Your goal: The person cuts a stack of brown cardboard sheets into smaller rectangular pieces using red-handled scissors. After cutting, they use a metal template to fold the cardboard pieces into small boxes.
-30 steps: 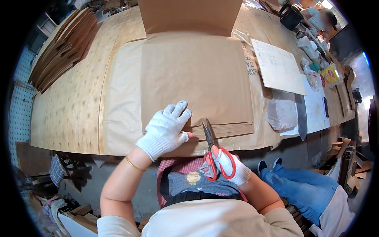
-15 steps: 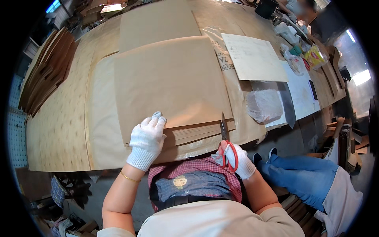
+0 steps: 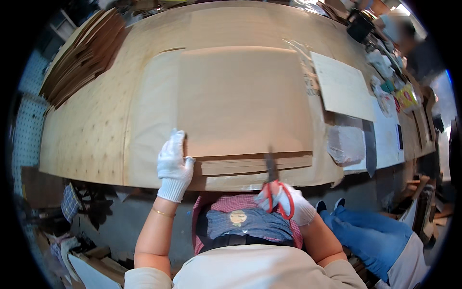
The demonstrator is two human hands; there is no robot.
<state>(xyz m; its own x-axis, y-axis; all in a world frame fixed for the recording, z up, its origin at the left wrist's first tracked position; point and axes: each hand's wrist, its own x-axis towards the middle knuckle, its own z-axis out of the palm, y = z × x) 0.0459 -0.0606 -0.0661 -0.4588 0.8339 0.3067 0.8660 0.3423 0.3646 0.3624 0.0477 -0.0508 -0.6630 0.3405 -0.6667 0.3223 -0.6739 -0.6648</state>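
A stack of large brown paper sheets (image 3: pixel 240 103) lies before me, its front layers slightly stepped. My left hand (image 3: pixel 172 166), in a white knitted glove, rests at the stack's near left corner. Its fingers stretch along the left edge, and the thumb lies toward the front edge. My right hand (image 3: pixel 299 208), also gloved, holds red-handled scissors (image 3: pixel 290 204) by the handles. Their dark blades point away from me over the front edge of the stack, left of its right corner. Motion blurs the blades, so I cannot tell how far apart they are.
Curved brown sheets (image 3: pixel 84 55) are piled at the far left of the wooden table (image 3: pixel 86 139). On the right lie a pale board (image 3: pixel 341 86), a clear plastic bag (image 3: pixel 346 144) and a phone (image 3: pixel 399 137). A person in jeans (image 3: pixel 365 241) is close on my right.
My left hand has shifted from the front edge to the left edge of the stack. The scissors have moved left from the right corner. The whole view has turned somewhat.
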